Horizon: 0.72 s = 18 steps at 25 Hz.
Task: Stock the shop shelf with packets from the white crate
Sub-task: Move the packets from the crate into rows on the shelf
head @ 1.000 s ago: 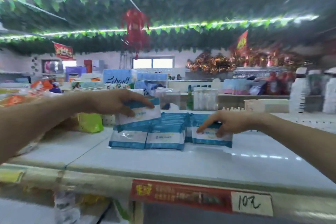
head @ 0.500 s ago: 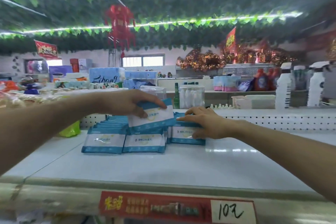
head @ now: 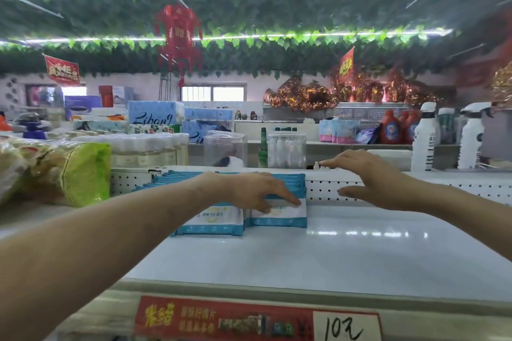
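the left hand point(head: 257, 192) lies on the right-hand row of packets point(head: 279, 214), fingers fairly straight over the front packet's top edge, pressing rather than clasping. likely it is squaring the row so the packets stand tight together. the right hand point(head: 371, 178) hovers just right of that row in the middle right of the frame, fingers spread and loose, holding nothing and clear of the packets.

a second row point(head: 212, 219) stands touching the first on its left, and more blue tops run back toward the pegboard rail point(head: 388, 191). the shelf point(head: 346, 252) shows bare white in front of the rows and to their right, so that is where further rows could go. on the left a green bag point(head: 83, 174) hems them in. the price strip point(head: 257, 318) marks the front lip at the bottom of the frame. the white crate is out of view, so fetching more packets would, i judge, mean reaching away from the shelf.
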{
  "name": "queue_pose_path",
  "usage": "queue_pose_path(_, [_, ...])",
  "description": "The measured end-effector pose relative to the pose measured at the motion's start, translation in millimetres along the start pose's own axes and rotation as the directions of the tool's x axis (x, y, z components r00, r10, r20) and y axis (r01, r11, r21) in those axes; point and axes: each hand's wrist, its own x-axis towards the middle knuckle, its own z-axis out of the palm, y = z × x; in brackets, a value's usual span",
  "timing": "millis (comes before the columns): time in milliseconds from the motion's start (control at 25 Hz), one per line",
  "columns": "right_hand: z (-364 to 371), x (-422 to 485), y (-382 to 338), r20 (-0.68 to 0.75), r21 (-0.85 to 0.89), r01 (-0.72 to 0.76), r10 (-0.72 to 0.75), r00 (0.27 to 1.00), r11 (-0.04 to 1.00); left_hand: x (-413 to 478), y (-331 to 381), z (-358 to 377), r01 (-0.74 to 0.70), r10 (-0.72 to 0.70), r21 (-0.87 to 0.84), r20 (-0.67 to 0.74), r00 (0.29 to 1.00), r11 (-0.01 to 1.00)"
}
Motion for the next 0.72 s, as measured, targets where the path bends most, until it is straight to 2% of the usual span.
queue_pose_path(80, [-6.3,-5.4,-6.7,-0.026,0.012,0.02,-0.019,0.999,1.0,3.8,-3.4,7.3,-0.02,0.038,0.204,-0.083,0.996,0.979])
queue_pose_path(120, [-9.2,-5.5,-12.5,-0.038,0.021,0.037,-0.036,0.999,0.999,4.0,-4.3,9.5,-0.017,0.045,0.249,-0.106,0.993,0.968])
queue_pose_path(280, [-14.5,10.3,-51.9,-0.044,0.064,0.113,-0.11,0.993,0.992,-12.8,-3.2,5.1,0.038,-0.009,0.226,-0.126,0.992,0.973])
queue_pose_path(360, [-8.4,28.4,-80.5,-0.028,0.092,0.174,-0.172,0.985,0.98,-46.1,-7.0,-2.5,0.127,-0.093,0.187,-0.179,0.979,0.974])
queue_pose_path(440, [2.6,54.5,-116.2,-0.008,0.129,0.25,-0.251,0.968,0.96,-96.5,-11.3,-9.4,0.281,-0.242,0.144,-0.24,0.94,0.949])
queue_pose_path(600, [35.1,112.9,-222.7,-0.014,0.244,0.397,-0.406,0.914,0.885,-226.7,-13.5,-13.1,0.637,-0.596,0.052,-0.303,0.744,0.769])
queue_pose_path(720, [64.8,141.6,-345.1,-0.047,0.364,0.553,-0.578,0.815,0.75,-358.3,1.4,6.0,0.825,-0.788,0.022,-0.283,0.547,0.565])
